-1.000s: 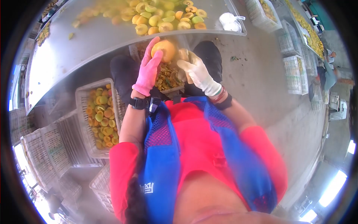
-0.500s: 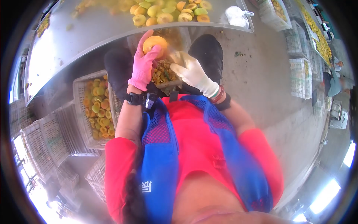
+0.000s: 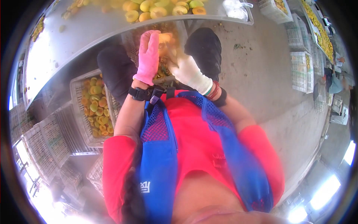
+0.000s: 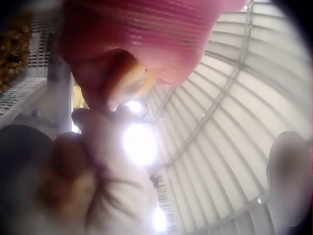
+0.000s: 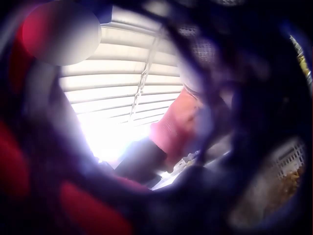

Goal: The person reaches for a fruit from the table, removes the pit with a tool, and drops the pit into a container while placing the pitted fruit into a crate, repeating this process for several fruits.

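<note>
Presently, the left hand (image 3: 148, 58), the orange fruit (image 3: 165, 38) and the right hand (image 3: 188, 72) make one row, with the fruit in the middle.
The pink-gloved left hand is nearer and clasps the fruit, which lies just to the right of its fingers; blur leaves no long axis that I can tell. The white-gloved right hand is angled from the lower right, close to the fruit, but I cannot tell whether its fingers are together or apart. Around them, from the left, are the metal tabletop (image 3: 71, 48) carrying cut fruit (image 3: 158, 12), a filled crate (image 3: 79, 108) and the grey floor (image 3: 257, 67).
</note>
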A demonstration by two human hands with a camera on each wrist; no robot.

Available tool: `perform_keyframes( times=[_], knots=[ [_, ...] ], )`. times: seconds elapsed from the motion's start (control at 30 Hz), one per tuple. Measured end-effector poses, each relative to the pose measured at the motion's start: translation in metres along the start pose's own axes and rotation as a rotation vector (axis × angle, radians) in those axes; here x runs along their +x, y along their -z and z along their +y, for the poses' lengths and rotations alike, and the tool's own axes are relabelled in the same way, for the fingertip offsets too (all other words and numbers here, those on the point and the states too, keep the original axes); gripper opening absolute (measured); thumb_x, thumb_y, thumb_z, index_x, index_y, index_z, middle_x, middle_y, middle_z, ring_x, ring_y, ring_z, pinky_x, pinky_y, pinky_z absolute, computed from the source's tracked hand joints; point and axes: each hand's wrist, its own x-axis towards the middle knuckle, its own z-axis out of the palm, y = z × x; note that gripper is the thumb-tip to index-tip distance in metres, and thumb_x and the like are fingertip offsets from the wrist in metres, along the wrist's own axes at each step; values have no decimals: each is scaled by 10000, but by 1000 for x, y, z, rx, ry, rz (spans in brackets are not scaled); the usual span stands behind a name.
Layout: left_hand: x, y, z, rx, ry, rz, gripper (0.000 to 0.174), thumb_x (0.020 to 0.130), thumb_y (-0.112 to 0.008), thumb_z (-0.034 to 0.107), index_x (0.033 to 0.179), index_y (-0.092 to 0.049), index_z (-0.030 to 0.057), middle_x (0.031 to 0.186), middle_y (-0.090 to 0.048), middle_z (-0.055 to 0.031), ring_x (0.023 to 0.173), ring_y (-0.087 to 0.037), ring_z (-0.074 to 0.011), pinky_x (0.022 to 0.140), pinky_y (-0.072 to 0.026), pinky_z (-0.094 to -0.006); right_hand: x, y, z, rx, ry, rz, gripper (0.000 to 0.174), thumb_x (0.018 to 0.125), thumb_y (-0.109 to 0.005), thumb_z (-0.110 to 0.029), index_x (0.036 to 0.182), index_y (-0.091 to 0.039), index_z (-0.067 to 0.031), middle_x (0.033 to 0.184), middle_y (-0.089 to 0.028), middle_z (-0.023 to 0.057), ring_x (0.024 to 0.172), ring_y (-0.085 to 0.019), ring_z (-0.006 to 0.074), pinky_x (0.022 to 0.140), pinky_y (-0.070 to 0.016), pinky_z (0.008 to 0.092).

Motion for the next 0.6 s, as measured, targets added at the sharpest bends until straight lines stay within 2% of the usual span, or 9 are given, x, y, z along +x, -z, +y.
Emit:
perform_keyframes(
  times=[0.13,0.2,0.23,0.3,0.33,0.43,0.5,0.53,0.6],
  knots=[
    [-2,-3,-7,129,-108,-12,346,1047,-490,307,1232,-489,15,1132,-654,-190,958,-675,-272,843,-567,-384,2,6,-10,165,-72,-65,240,852,-637,-136,961,-518,41,684,-604,264,607,-616,448,528,-484,466],
    [-4,-5,-10,181,-218,-5,373,1045,-493,321,1228,-517,-3,1127,-656,-179,941,-675,-257,827,-568,-369,5,17,-29,486,-436,-246,233,836,-630,-117,964,-528,49,706,-603,280,603,-614,449,547,-486,466],
    [-4,-7,-11,181,-217,-5,373,1045,-493,321,1228,-517,-3,1127,-656,-179,941,-675,-257,827,-568,-369,4,11,-17,486,-437,-246,233,836,-630,-117,964,-528,49,706,-603,280,603,-614,449,547,-486,466],
    [-6,-11,-13,48,-223,-18,381,1042,-500,326,1236,-515,-1,1119,-659,-173,920,-676,-253,816,-568,-360,4,-7,13,-35,221,15,192,852,-618,-111,947,-535,34,675,-612,204,535,-614,342,513,-475,421],
    [-7,-14,-13,49,-223,-17,381,1042,-500,326,1236,-515,-1,1119,-659,-173,920,-676,-253,816,-568,-360,3,-10,18,-33,221,15,192,852,-618,-111,947,-535,34,675,-612,204,535,-614,342,513,-475,421],
    [-8,-16,-12,-3,-159,-2,405,1042,-492,351,1236,-514,-4,1124,-660,-175,918,-679,-256,804,-572,-361,1,-4,0,38,264,63,158,889,-596,-120,954,-530,9,644,-589,95,485,-577,197,454,-444,346],
    [-7,-9,-11,79,-119,-43,465,1038,-473,411,1237,-520,-7,1131,-661,-180,929,-681,-257,802,-574,-363,3,27,-44,581,-538,-420,121,924,-563,-132,993,-527,-40,626,-525,6,452,-489,101,405,-377,274],
    [-8,-6,-9,79,-118,-40,465,1038,-473,411,1237,-520,-7,1131,-661,-180,929,-681,-257,802,-574,-363,3,31,-44,582,-539,-422,121,924,-563,-132,993,-527,-40,626,-525,6,452,-489,101,405,-377,274],
    [-8,-4,-3,123,-113,-166,527,1028,-458,471,1233,-533,-9,1135,-663,-182,950,-681,-258,803,-576,-364,4,37,-42,1040,-649,-637,112,931,-544,-131,1028,-515,-83,604,-474,-14,424,-429,86,385,-327,254]
  ],
)
